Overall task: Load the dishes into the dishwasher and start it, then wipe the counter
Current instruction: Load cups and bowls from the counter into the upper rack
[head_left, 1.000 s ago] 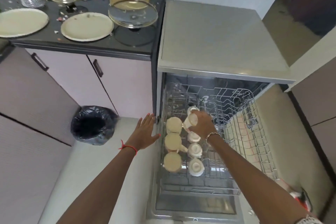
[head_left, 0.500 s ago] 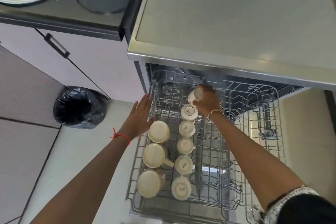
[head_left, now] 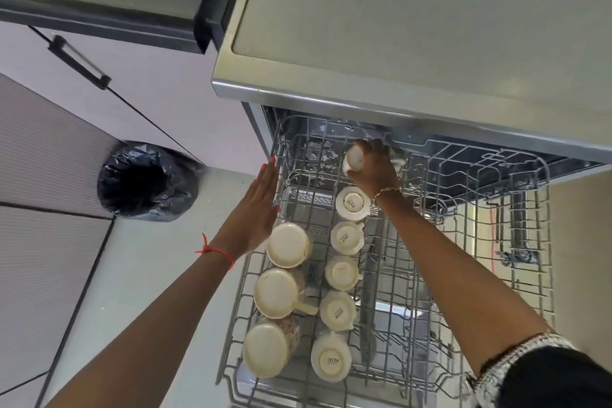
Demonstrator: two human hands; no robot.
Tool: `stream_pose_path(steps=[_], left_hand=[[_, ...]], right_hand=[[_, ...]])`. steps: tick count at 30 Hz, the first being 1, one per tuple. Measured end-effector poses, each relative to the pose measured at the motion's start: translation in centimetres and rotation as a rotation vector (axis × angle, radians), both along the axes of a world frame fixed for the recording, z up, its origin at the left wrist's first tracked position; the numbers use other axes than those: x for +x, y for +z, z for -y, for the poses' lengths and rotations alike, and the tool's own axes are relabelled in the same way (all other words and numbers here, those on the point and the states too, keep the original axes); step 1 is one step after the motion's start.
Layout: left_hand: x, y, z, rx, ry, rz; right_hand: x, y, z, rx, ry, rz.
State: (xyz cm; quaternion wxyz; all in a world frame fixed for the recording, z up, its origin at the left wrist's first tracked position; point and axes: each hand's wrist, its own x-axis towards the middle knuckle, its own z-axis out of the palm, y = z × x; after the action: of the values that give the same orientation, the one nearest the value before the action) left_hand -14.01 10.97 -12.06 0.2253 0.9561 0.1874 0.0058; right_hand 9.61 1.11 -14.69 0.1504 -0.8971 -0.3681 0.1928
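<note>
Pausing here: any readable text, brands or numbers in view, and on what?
"SISTA": base of the nearest cup; the finer print under it is too small to read.
Similar stamps, turned sideways, on the second cup, fourth cup and fifth cup: too blurred to confirm.
Nothing else readable.

My right hand (head_left: 377, 166) grips a small white cup (head_left: 352, 159) at the back of the pulled-out wire rack (head_left: 390, 325), under the dishwasher's grey top (head_left: 414, 26). My left hand (head_left: 258, 212) is flat with straight fingers just beside the rack's left rim; I cannot tell if it touches. In the rack, 3 large mugs (head_left: 287, 244) stand upside down in 1 column with 5 small cups (head_left: 352, 203) in the next, and a black-lined bin (head_left: 145, 180) stands on the floor to the left.
</note>
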Motion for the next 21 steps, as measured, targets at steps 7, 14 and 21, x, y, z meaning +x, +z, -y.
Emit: stream_pose_path(steps=[7, 14, 21], left_hand=[[-0.2, -1.0, 0.0, -0.025, 0.034, -0.038], [-0.3, -1.5, -0.3, -0.042, 0.042, -0.056], [-0.3, -1.5, -0.1, -0.055, 0.047, -0.046]], right_hand=[[-0.1, -2.1, 0.4, -0.109, 0.011, -0.022], [0.0, -2.9, 0.1, -0.092, -0.035, -0.046], [-0.4, -3.3, 0.3, -0.031, -0.088, -0.020]])
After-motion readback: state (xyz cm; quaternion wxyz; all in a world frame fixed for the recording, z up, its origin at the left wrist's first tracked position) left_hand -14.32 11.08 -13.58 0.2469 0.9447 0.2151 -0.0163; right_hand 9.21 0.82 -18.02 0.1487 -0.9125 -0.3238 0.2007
